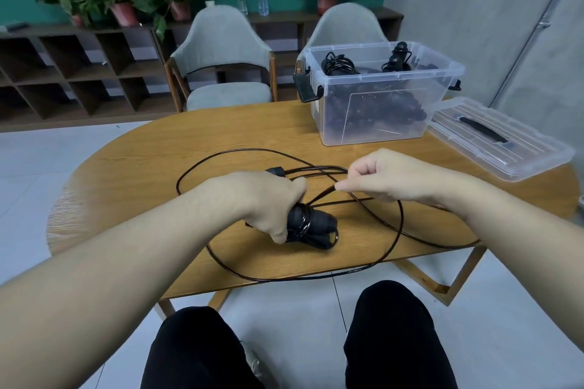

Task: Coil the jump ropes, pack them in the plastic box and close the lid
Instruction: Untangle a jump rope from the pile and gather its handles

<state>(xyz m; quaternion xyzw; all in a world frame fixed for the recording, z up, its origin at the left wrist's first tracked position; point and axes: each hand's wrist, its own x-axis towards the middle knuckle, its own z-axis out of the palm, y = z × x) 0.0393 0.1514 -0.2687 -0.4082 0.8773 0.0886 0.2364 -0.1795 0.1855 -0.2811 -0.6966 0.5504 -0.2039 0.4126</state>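
Observation:
A black jump rope lies in loose loops (399,224) over the middle of the oval wooden table (151,151). My left hand (259,199) grips its two black handles (313,224) together, with a few turns of cord wound round them. My right hand (388,177) pinches the cord just right of the handles, a little above the table. The clear plastic box (379,123) stands open at the table's far right with several coiled black ropes inside. Its clear lid (502,139) with a black handle lies flat to the right of the box.
Two grey chairs (221,50) stand behind the table. Beyond them a low dark shelf (63,73) carries potted plants and two water bottles. Part of the rope loop hangs past the table's near edge. My knees in black trousers sit below it.

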